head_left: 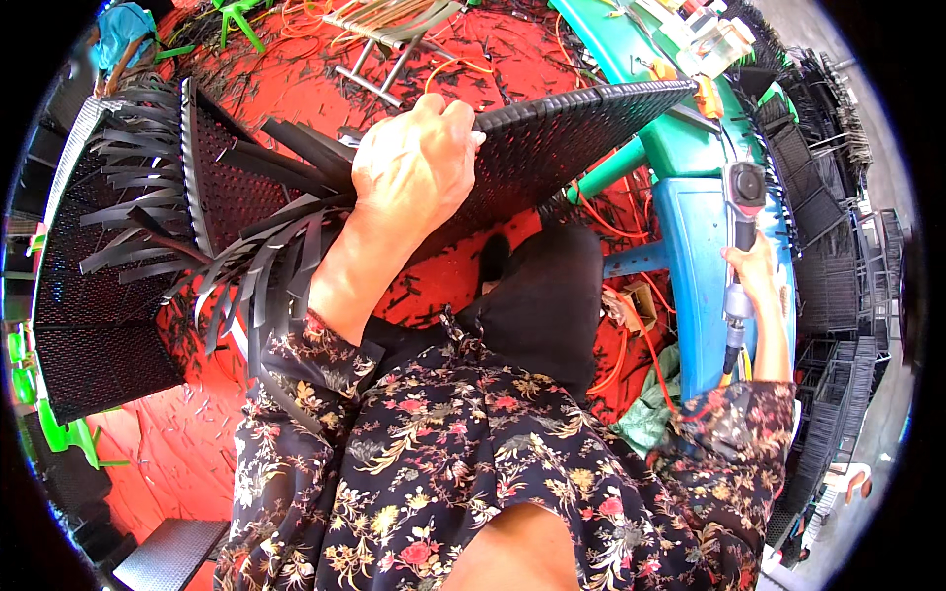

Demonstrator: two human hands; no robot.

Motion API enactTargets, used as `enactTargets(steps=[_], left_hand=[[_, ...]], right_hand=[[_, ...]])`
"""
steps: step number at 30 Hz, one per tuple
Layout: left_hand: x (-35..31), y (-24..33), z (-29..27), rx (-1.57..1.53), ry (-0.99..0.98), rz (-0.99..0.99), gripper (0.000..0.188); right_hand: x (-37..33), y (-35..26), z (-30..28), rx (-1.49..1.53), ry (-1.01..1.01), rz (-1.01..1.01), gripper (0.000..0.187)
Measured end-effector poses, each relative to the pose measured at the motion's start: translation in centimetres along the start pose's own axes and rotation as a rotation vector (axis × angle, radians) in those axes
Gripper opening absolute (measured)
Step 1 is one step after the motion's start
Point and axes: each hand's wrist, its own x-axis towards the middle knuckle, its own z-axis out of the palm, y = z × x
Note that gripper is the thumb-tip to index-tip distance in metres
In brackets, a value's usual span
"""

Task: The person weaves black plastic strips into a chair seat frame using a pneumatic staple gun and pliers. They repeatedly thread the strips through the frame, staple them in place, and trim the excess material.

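Observation:
A black woven panel [572,128] with a wrapped edge stands tilted in front of me, its far right corner by the table. My left hand [419,163] is closed on the panel's near left edge. Loose flat black strips [266,251] fan out beside and below that wrist. Out to the right, my right hand [757,264] wraps around the handle of a grey and black air-powered gun [746,189], which looks like a stapler or nailer. This tool is over the blue table [695,286], with a hose fitting at its lower end. My right fingertips are partly hidden.
More black woven panels [99,295] with fringed strips stand at the left. Orange hoses [621,231] and strip scraps cover the red floor [158,443]. A folding stool [389,34] stands ahead. A green table [680,148] holds small containers; stacked black woven pieces [828,286] line the far right.

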Motion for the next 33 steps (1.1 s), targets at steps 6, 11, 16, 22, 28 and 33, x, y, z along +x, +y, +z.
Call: enactTargets(steps=[6,11,16,22,28,33], left_hand=[[0.4,-0.5,0.0,-0.121,-0.009,0.026,0.015],[0.5,-1.3,-0.3,-0.201,-0.051,0.056,0.017],[0.8,-2.1,-0.1,-0.31,-0.084,0.079,0.023],[2.1,-1.5,-1.5,-0.38,-0.256,0.072,0.026],[1.9,-1.9,-0.7,-0.458,-0.179,0.098,0.026],[2.1,-1.9,-0.3,-0.434,-0.195,0.081,0.026]], right_hand=[[-6.3,-11.1,-2.0,0.461,-0.19,-0.297,0.029],[-9.0,-18.4,-1.9,0.638,-0.505,-0.331,0.043],[-9.9,-21.2,-0.9,0.733,-0.68,-0.293,0.047],[-9.9,-21.7,-0.3,0.753,-0.725,-0.277,0.041],[-9.7,-22.1,0.0,0.718,-0.735,-0.266,0.039],[-9.8,-22.3,0.0,0.705,-0.74,-0.254,0.039]])
